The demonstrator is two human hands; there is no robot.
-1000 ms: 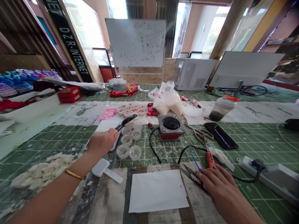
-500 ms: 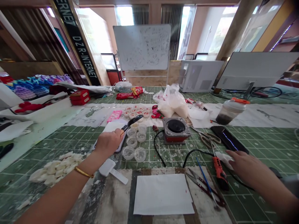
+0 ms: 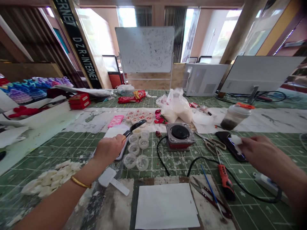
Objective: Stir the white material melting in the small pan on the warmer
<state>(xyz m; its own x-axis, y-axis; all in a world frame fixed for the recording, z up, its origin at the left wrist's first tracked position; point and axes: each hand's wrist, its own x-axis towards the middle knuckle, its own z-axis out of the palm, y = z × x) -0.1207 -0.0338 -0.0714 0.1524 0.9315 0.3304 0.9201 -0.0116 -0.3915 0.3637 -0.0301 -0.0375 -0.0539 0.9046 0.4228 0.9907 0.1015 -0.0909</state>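
Note:
My left hand [image 3: 111, 147] is wrapped round the handle of a black ladle [image 3: 137, 125], whose bowl hangs over small clear cups [image 3: 133, 149]. Beneath that hand lies a white-topped flat device [image 3: 117, 131]. In my right hand [image 3: 260, 148] a crumpled white tissue [image 3: 235, 140] is pinched, above a black phone [image 3: 227, 143]. Between the hands stands a small red and grey hot plate [image 3: 180, 136] with a black round top. A white sheet of paper [image 3: 166, 206] lies near the front edge. Left of it rests a white plastic scraper [image 3: 107, 177].
Scissors [image 3: 211, 142], a red-black tool [image 3: 225, 182], more scissors [image 3: 208, 195] and a blue brush [image 3: 209, 183] lie at right. White pieces [image 3: 56, 177] are heaped at left. Behind are plastic bags [image 3: 177, 107] and an orange-lidded jar [image 3: 236, 115]. A black cable [image 3: 203, 157] crosses the mat.
My right hand has lifted the white tissue from beside the red-black tool and moved it up over the phone. My left hand still holds the ladle in nearly the same place.

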